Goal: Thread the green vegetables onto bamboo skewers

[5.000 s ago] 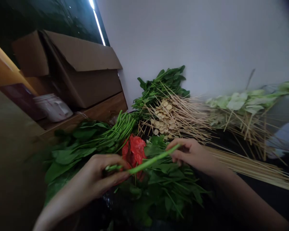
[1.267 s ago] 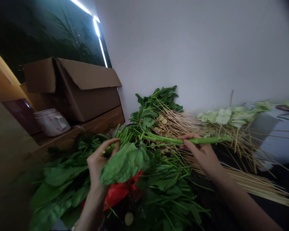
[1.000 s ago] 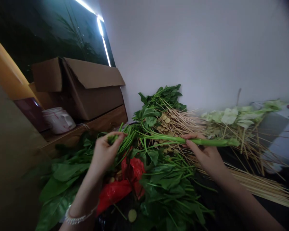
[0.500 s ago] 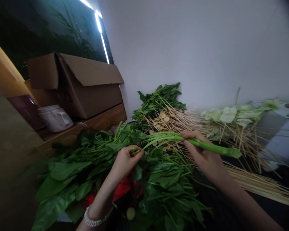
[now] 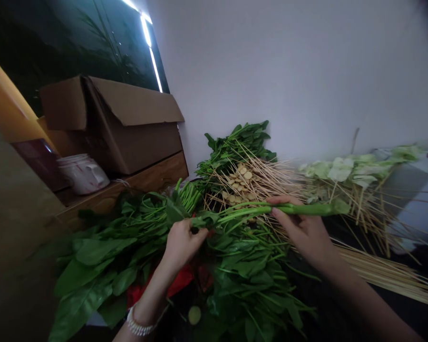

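Here the right hand [image 5: 305, 232] pinches a leafy green stalk [image 5: 316, 209] right of centre, thumb and fingers closed, while the left hand [image 5: 181, 242] curls by its leaves [image 5: 204, 218] mid-frame, hold unclear: apparently leaf-picking, calling for a steady stalk and a sure leaf grip.

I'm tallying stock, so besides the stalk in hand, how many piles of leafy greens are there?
3: left pile, middle pile, and back pile by the wall. More may be hidden.

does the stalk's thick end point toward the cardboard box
No, the green stalk in the right hand has its thick end pointing right, away from the cardboard box.
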`<state>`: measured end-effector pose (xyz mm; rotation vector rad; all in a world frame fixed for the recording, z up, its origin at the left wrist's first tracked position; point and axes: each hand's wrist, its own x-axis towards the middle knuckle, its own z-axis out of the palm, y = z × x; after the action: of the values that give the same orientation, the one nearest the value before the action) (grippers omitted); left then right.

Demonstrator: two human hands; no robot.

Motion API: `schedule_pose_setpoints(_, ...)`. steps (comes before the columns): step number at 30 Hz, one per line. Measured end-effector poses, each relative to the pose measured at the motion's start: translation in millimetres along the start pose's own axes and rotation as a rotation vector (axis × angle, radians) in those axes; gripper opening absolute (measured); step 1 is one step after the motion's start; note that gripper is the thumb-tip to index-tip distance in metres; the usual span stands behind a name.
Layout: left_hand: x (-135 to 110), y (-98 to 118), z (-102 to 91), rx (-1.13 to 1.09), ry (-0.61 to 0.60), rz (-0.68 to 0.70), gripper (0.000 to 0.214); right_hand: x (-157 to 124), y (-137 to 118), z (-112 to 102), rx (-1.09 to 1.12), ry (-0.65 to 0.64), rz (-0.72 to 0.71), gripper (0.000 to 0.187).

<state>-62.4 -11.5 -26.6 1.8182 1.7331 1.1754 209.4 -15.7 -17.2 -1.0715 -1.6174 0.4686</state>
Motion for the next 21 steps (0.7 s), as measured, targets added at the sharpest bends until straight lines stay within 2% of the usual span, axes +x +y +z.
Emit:
schedule_pose_setpoints(2, 2.8, -3.4, -2.0, -0.198, 0.064, -0.139, 0.023, -0.3, -1.5, 1.0, 0.02, -0.015, 0.019, 0.016)
schedule_pose_setpoints(5, 10.2, -11.3, -18.1, -0.661, 0.094, -0.316, 0.019, 1.5, -0.9, 0.2, 0.05, -0.003, 0.023, 0.014)
schedule_pose_setpoints(7, 16.2, -15.4, -34.5, -0.896, 0.162, -0.337, 0.015, 3.4, 0.9, -1.4, 0.049, 0.025, 0.014, 0.015)
schedule_pose_setpoints(9, 22.1, -14.5, -50.5, -0.985, 0.22, -0.33, 0.013, 4.5, 2.4, -2.0, 0.031, 0.038, 0.011, 0.017)
schedule_pose_setpoints(11, 27.1, -6.1, -62.1, -0.963, 0.24, -0.255, 0.013, 4.0, 2.2, -0.6, 0.004, 0.037, 0.016, 0.02)
schedule_pose_setpoints(14, 31.4, 19.7, -66.0, -0.806, 0.244, 0.021, 0.012, 1.1, -1.1, 3.9, -0.017, 0.046, 0.016, 0.021)
schedule_pose_setpoints(17, 31.6, 50.2, -51.1, -0.4, 0.182, 0.272, 0.015, -1.5, -5.2, 6.9, 0.012, 0.046, 0.011, 0.022)
schedule_pose_setpoints(19, 31.1, 65.5, -33.6, -0.138, 0.039, 0.392, 0.015, -2.2, -7.0, 7.0, 0.034, 0.041, 0.001, 0.022)
schedule_pose_setpoints(21, 31.5, 73.9, -14.4, -0.001, -0.168, 0.497, 0.013, -2.2, -7.9, 6.2, 0.038, 0.039, -0.016, 0.021)
